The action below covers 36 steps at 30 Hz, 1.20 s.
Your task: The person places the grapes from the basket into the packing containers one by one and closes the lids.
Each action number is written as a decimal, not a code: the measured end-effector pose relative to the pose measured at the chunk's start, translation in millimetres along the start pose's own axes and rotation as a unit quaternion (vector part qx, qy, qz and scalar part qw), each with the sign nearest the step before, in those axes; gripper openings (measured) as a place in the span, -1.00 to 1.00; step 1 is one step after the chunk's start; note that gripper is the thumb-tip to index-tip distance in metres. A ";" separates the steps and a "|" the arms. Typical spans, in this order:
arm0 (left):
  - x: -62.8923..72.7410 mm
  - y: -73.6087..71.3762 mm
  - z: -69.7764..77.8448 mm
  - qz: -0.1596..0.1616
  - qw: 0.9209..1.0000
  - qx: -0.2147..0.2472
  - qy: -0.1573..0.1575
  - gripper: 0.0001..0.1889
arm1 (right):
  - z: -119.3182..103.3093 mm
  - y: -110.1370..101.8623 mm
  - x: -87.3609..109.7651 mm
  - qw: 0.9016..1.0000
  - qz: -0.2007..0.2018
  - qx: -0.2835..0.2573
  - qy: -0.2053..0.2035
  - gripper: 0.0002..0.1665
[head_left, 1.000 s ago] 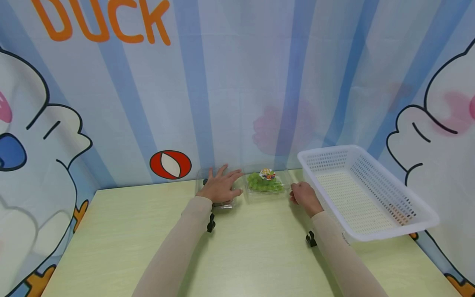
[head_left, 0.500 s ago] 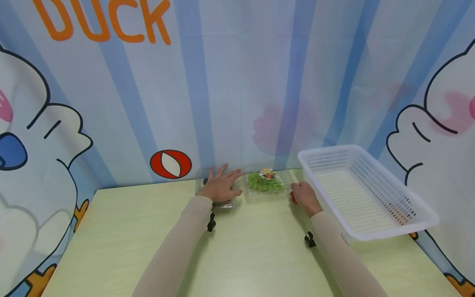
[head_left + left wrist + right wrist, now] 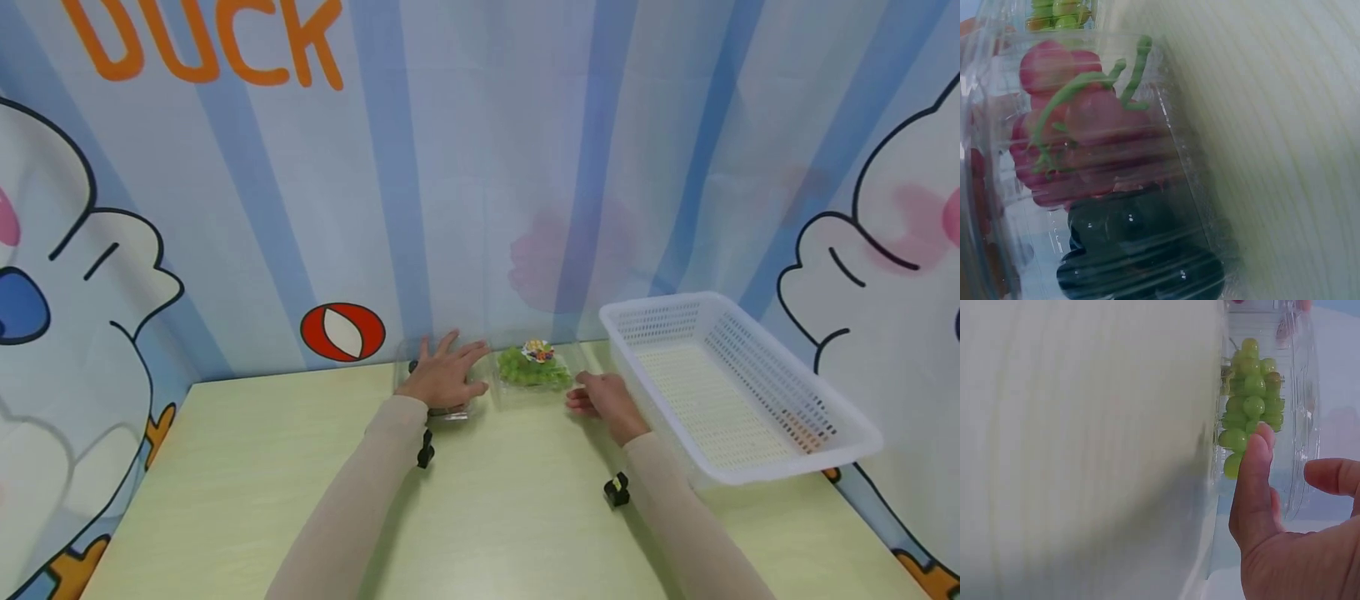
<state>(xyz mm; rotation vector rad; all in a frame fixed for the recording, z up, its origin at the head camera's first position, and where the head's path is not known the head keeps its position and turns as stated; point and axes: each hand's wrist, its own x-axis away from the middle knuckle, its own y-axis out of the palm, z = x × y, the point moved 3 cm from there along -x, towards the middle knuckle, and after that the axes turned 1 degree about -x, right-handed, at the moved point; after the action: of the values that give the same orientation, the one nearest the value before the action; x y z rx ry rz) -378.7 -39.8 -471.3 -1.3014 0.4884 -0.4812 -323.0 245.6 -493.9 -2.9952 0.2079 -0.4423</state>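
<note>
My left hand rests with spread fingers on a clear plastic box near the back of the table. The left wrist view shows red grapes with a green stem and dark grapes inside that box. To its right stands a second clear box holding green grapes, with a colourful sticker on top. My right hand is at this box's right end. Its thumb and fingers are extended and apart; whether they touch the box I cannot tell.
A white perforated plastic basket stands right of my right hand, with no items visible in it. The pale wooden table ends at a striped cartoon curtain right behind the boxes.
My right hand has gone from curled fingers to extended ones and shifted slightly left, closer to the green grapes' box. The left hand and both boxes have stayed in place.
</note>
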 end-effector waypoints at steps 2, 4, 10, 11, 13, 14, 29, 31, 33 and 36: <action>0.1 -0.3 0.2 0.000 1.000 -0.001 0.001 -0.33 | 0.8 1.5 0.8 1.000 -0.002 -0.017 0.004 -0.45; 0.0 -0.4 0.2 -0.001 1.000 -0.002 0.001 -0.33 | 1.1 2.6 1.8 1.000 -0.005 -0.031 0.001 -0.44; -0.9 1.0 -0.8 -0.001 1.000 0.006 0.003 -0.33 | 0.8 5.3 5.8 0.998 -0.015 -0.055 -0.005 -0.44; -0.9 1.1 -0.9 -0.001 1.000 0.007 0.003 -0.33 | 0.8 5.7 6.4 0.998 -0.018 -0.060 -0.007 -0.44; -0.9 1.4 -1.0 -0.001 1.000 0.007 0.004 -0.33 | 1.1 6.5 7.6 0.997 -0.022 -0.072 -0.009 -0.46; -0.9 1.5 -1.1 -0.001 1.000 0.006 0.005 -0.33 | 1.2 6.9 8.2 0.997 -0.023 -0.080 -0.009 -0.47; 2.6 -1.3 -0.1 -0.007 1.000 -0.013 0.000 -0.29 | 5.1 19.7 14.6 0.983 -0.028 -0.180 0.033 -0.45; 2.1 -0.6 -0.5 -0.007 1.000 -0.013 0.000 -0.27 | 5.9 23.1 14.6 0.984 -0.034 -0.173 0.037 -0.47; 1.3 0.1 -0.9 -0.008 1.000 -0.016 0.000 -0.26 | 6.3 27.3 14.9 0.985 -0.043 -0.164 0.039 -0.48; 0.7 0.2 -0.7 -0.008 1.000 -0.016 0.001 -0.24 | 5.6 34.5 16.6 0.986 -0.056 -0.151 0.039 -0.49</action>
<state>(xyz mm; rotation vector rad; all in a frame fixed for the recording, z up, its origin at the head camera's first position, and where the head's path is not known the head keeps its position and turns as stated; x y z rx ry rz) -378.6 -40.8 -471.7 -1.3372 0.4902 -0.4905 -309.7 209.6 -498.9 -3.3015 0.1210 -0.5885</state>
